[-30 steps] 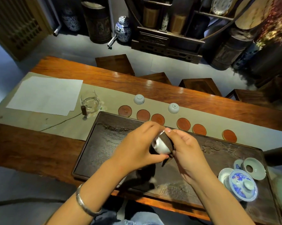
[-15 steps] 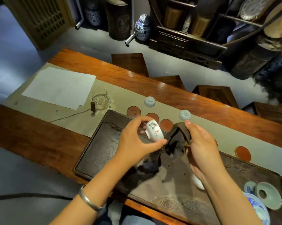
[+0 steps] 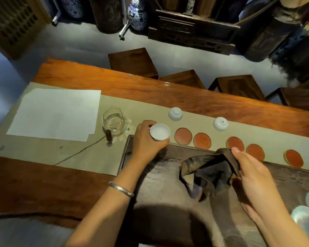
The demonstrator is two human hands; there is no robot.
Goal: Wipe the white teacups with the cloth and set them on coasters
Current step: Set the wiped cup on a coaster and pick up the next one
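step: placing wiped teacup point(image 3: 160, 131) | left hand point(image 3: 146, 141) grips it mouth-up at the left end of the coaster row, coaster beneath hidden | right hand point(image 3: 251, 173) pinches cloth point(image 3: 210, 172) over tray point(image 3: 168, 189) | next: lower it flat, let go, take an upturned cup point(image 3: 175, 114)

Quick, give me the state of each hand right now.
Left hand: gripping an upright white teacup at the left end of the coaster row.
Right hand: holding the dark cloth over the tea tray.

dim, warm light from above — glare streaks the table point(image 3: 168, 97), edges bend and corners blur.
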